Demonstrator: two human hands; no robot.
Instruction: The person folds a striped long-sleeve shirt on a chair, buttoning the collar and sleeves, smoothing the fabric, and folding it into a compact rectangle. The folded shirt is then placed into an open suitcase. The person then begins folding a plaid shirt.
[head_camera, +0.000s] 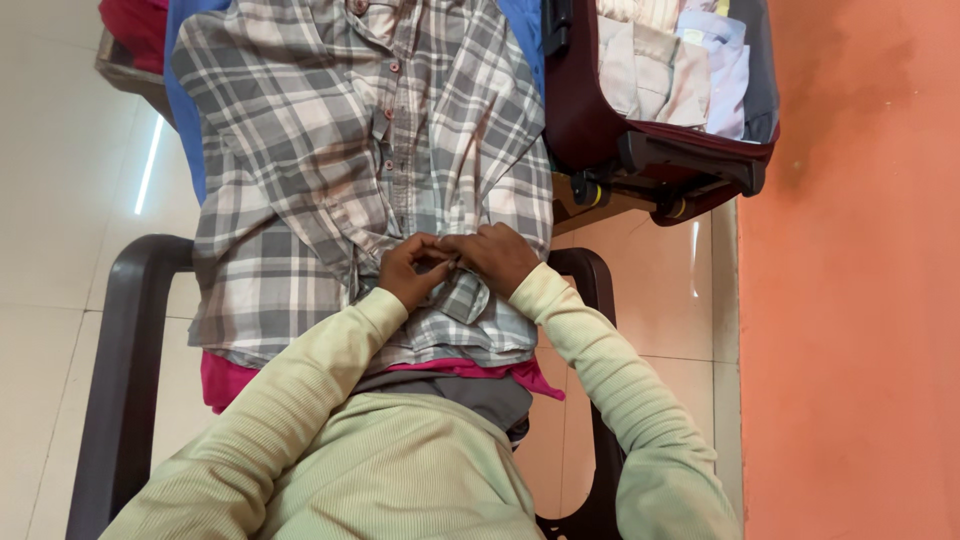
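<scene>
A grey and white plaid shirt (330, 150) lies flat, front up, with its row of small buttons running down the middle. My left hand (410, 270) and my right hand (500, 258) meet at the button strip near the shirt's lower part. Both pinch the plaid cloth there, fingers closed on it. The shirt rests on a pile of other clothes, with a pink garment (228, 378) and a grey garment (490, 395) showing under its near edge. I wear pale green ribbed sleeves.
A dark brown plastic chair (125, 330) carries the pile, over a blue cloth (185, 110). An open maroon suitcase (650, 150) with folded shirts sits at the upper right. An orange wall (850, 300) stands on the right, and pale floor tiles (60, 200) lie on the left.
</scene>
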